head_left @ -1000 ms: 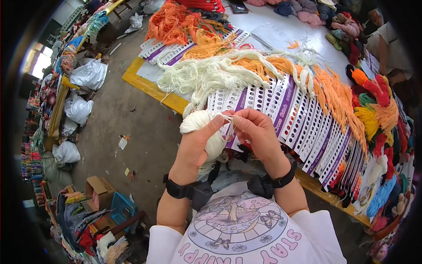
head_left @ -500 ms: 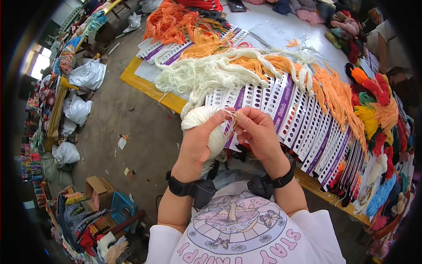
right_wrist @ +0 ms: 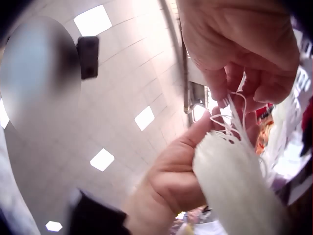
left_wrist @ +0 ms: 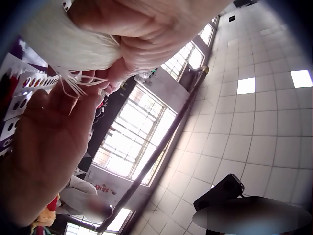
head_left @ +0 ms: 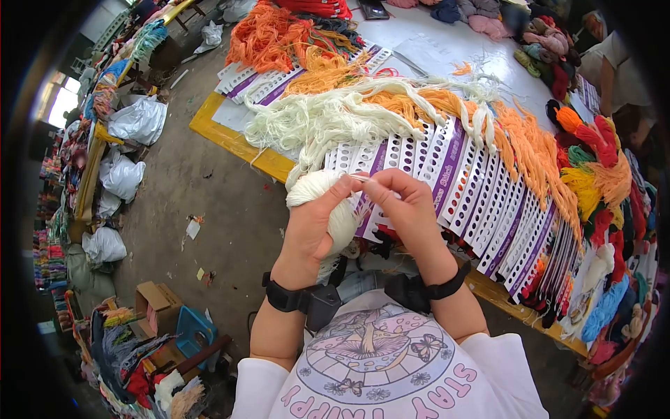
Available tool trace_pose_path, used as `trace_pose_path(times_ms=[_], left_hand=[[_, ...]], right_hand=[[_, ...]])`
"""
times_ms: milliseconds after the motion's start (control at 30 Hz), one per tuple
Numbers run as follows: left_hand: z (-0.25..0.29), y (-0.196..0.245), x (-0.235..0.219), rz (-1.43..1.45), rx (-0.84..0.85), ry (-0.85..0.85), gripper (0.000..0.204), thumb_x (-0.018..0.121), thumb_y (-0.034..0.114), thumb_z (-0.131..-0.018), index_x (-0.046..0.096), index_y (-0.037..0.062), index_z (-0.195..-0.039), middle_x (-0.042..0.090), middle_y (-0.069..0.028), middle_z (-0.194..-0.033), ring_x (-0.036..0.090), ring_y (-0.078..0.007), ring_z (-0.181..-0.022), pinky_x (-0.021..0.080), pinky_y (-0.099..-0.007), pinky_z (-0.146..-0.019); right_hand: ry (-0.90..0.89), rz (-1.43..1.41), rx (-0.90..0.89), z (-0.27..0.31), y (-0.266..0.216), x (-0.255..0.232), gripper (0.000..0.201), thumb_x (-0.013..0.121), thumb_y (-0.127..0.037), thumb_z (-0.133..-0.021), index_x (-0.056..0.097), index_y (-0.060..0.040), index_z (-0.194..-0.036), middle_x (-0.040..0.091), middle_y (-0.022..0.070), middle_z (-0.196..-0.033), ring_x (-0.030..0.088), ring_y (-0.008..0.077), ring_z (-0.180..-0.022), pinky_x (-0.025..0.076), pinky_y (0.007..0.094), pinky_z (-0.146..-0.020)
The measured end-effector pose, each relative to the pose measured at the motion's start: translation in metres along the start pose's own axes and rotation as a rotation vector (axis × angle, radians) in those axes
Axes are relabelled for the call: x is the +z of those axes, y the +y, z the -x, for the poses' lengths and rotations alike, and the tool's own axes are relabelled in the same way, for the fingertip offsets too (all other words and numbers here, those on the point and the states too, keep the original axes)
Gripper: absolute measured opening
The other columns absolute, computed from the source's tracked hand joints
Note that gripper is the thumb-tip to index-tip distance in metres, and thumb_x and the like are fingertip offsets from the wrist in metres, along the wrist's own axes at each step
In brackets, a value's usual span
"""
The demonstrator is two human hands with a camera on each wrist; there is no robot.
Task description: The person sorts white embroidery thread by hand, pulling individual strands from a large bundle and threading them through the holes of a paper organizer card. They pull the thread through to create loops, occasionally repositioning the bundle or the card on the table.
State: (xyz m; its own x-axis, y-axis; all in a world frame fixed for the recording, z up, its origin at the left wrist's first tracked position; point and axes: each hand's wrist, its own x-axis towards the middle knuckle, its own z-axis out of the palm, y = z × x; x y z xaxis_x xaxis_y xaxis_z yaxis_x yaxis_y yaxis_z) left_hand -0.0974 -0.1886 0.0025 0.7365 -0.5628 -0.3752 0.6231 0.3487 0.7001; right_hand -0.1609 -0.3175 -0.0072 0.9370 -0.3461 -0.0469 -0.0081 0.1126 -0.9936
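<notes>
A thick white skein of thread (head_left: 340, 222) hangs from my left hand (head_left: 310, 227), whose fingers and thumb grip it near its top. Thin loose strands (right_wrist: 229, 122) rise from the skein's top end. My right hand (head_left: 412, 209) pinches some of these strands between thumb and fingers, close beside the left fingertips. In the left wrist view the skein (left_wrist: 68, 41) lies under the left palm, and the right hand (left_wrist: 54, 132) meets the loops from below. The right wrist view shows the right fingers (right_wrist: 222, 88) on the strand ends.
Punched thread cards (head_left: 447, 167) with purple bands lie in a fanned row along the table (head_left: 230, 140). White thread (head_left: 314, 119), orange thread (head_left: 537, 160) and red-orange thread (head_left: 262, 42) are heaped over them. Coloured skeins (head_left: 600, 188) hang at the right. A phone (head_left: 374, 9) lies at the back.
The right fingers shift slightly on the strands, which spread in a small loop half a second ago and now lie closer together. The left hand keeps its hold on the skein.
</notes>
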Motion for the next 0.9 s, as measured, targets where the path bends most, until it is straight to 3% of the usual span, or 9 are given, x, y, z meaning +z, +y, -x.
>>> trace_pose_path(times_ms=[33,133,267,367,500,600,700,767,900], left_hand=[[-0.004,-0.002,-0.011,-0.003,0.001,-0.018,0.025,0.054,0.019,-0.087,0.059,-0.0028,-0.096,0.059,-0.0095,-0.093,0.056,-0.0155,-0.085,0.048,-0.0279,-0.07],[-0.002,0.003,-0.013,0.077,-0.055,-0.054,0.031,0.048,0.025,-0.09,0.057,-0.0028,-0.1,0.059,-0.0098,-0.095,0.056,-0.0174,-0.089,0.048,-0.0299,-0.072],[0.0,0.004,-0.003,0.175,-0.067,-0.022,0.036,0.043,0.029,-0.092,0.052,-0.0027,-0.107,0.058,-0.0111,-0.099,0.056,-0.0196,-0.091,0.048,-0.031,-0.073],[0.001,0.003,-0.006,0.055,-0.086,-0.09,0.046,0.037,0.036,-0.093,0.053,-0.0041,-0.105,0.054,-0.0129,-0.109,0.052,-0.0201,-0.099,0.044,-0.0339,-0.081],[0.002,0.003,-0.011,-0.066,-0.011,-0.05,0.049,0.035,0.039,-0.093,0.05,-0.004,-0.112,0.052,-0.0136,-0.114,0.052,-0.0195,-0.101,0.044,-0.0332,-0.082],[0.004,0.002,-0.009,-0.013,-0.019,-0.039,0.048,0.036,0.037,-0.093,0.048,-0.0039,-0.116,0.053,-0.0129,-0.112,0.053,-0.0189,-0.098,0.044,-0.0315,-0.081],[0.006,0.003,-0.005,0.032,-0.006,-0.119,0.045,0.041,0.033,-0.092,0.047,-0.0042,-0.117,0.055,-0.012,-0.109,0.054,-0.0185,-0.094,0.045,-0.0309,-0.079],[0.007,0.004,-0.005,0.012,-0.043,-0.232,0.046,0.041,0.033,-0.092,0.046,-0.0045,-0.118,0.054,-0.0121,-0.111,0.054,-0.0182,-0.095,0.045,-0.0313,-0.08],[0.006,0.004,-0.006,0.006,-0.023,-0.196,0.047,0.041,0.033,-0.092,0.045,-0.0049,-0.118,0.054,-0.0125,-0.111,0.054,-0.0178,-0.096,0.045,-0.0312,-0.079]], right_hand=[[-0.015,-0.147,0.134,-0.001,-0.001,-0.001,0.02,0.056,-0.023,-0.085,0.063,-0.0047,-0.086,0.058,-0.0017,-0.074,0.049,0.0027,-0.058,0.04,0.0167,-0.051],[-0.062,-0.521,0.273,-0.004,0.007,-0.003,0.018,0.057,-0.022,-0.084,0.062,-0.005,-0.085,0.059,-0.0013,-0.076,0.048,0.0026,-0.057,0.04,0.0162,-0.051],[-0.131,-0.133,0.242,0.001,-0.01,0.006,0.017,0.056,-0.021,-0.085,0.06,-0.0055,-0.087,0.062,0.0019,-0.077,0.053,0.003,-0.064,0.041,0.0167,-0.051],[-0.158,0.015,0.087,0.001,0.003,0.01,0.018,0.054,-0.021,-0.086,0.059,-0.0047,-0.088,0.062,0.0017,-0.079,0.055,0.0043,-0.066,0.042,0.0173,-0.051],[0.04,-0.496,0.255,-0.003,0.003,0.01,0.02,0.054,-0.023,-0.086,0.059,-0.0034,-0.087,0.061,0.0024,-0.077,0.055,0.0057,-0.06,0.042,0.0181,-0.048],[-0.032,-0.608,0.288,-0.006,0.007,0.003,0.018,0.056,-0.021,-0.084,0.059,-0.0033,-0.086,0.06,0.0014,-0.072,0.054,0.0051,-0.056,0.039,0.0174,-0.042],[-0.094,-0.227,0.256,-0.002,-0.002,0.01,0.015,0.06,-0.018,-0.081,0.061,-0.0035,-0.084,0.058,0.0001,-0.067,0.052,0.0044,-0.051,0.036,0.017,-0.038],[-0.105,-0.215,0.284,-0.002,-0.001,0.012,0.016,0.064,-0.017,-0.078,0.06,-0.0027,-0.086,0.053,-0.0013,-0.059,0.047,0.0042,-0.046,0.036,0.0176,-0.039],[-0.106,-0.321,0.302,-0.003,0.002,0.011,0.016,0.065,-0.015,-0.077,0.06,-0.0027,-0.087,0.05,-0.0021,-0.055,0.047,0.0045,-0.047,0.035,0.0177,-0.039]])
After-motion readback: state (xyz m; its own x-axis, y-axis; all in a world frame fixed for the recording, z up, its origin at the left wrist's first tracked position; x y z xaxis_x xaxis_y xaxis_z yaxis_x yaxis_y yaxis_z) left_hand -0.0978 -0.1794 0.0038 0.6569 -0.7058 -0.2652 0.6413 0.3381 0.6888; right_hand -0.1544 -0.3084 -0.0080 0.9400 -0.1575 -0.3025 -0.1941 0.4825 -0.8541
